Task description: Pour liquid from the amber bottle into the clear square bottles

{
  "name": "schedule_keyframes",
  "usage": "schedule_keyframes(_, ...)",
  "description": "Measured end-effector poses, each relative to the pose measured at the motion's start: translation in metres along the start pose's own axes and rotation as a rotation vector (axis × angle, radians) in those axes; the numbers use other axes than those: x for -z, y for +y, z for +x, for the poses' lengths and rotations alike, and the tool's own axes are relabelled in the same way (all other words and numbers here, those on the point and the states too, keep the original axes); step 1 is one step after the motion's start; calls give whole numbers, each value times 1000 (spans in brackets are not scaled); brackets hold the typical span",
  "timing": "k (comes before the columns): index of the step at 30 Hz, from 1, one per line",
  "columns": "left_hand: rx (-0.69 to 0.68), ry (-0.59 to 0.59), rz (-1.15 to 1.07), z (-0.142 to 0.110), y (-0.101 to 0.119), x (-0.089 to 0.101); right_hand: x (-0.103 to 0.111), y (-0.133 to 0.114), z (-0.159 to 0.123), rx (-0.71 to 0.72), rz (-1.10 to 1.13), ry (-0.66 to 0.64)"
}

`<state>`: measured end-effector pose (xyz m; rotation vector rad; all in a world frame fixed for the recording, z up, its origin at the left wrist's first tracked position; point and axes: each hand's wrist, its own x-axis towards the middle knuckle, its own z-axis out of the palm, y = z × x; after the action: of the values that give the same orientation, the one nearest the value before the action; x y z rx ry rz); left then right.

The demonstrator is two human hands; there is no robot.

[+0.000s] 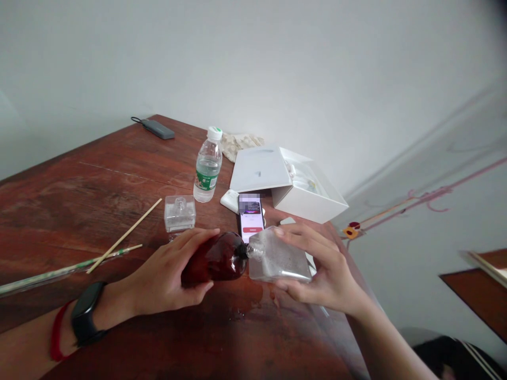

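Note:
My left hand (166,277) is wrapped round a dark brown bottle (217,258), held on its side just above the wooden table (99,179). My right hand (320,269) grips a clear square glass bottle (279,256), also tilted sideways. The brown bottle's neck meets the clear bottle's threaded mouth. A black band and a red cord sit on my left wrist. Small wet spots lie on the table under the bottles.
A second clear glass bottle (179,212) stands behind my left hand. Beyond are a plastic water bottle (207,166), a lit phone (251,215), an open white box (293,182), a crumpled cloth (240,143), a grey power bank (157,128), wooden sticks (124,235) and a glass rod (47,275).

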<state>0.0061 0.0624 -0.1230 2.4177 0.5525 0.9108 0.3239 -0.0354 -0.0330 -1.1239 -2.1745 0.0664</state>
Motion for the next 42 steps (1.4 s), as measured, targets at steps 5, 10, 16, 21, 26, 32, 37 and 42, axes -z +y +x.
schedule_keyframes(5,11,7,-5,1,0,-1,1,-2,2,27,-31,14)
schedule_keyframes(10,-2,7,-7,1,-1,-2,1,-2,4,18,-26,-2)
schedule_keyframes(16,-16,-2,3,1,-4,-2,2,-4,6,31,-21,-14)
schedule_keyframes(21,-24,3,13,0,-5,-3,2,-3,4,14,-17,-23)
schedule_keyframes(26,-22,-4,23,-1,-5,-3,3,-2,3,13,-31,-20)
schedule_keyframes(32,-18,-8,20,-1,-5,-3,2,-2,4,20,-37,-14)
schedule_keyframes(37,-16,0,20,-2,-5,-3,3,-4,6,30,-51,-2)
schedule_keyframes(42,-17,-2,27,0,-4,-2,6,-8,8,21,-68,-27)
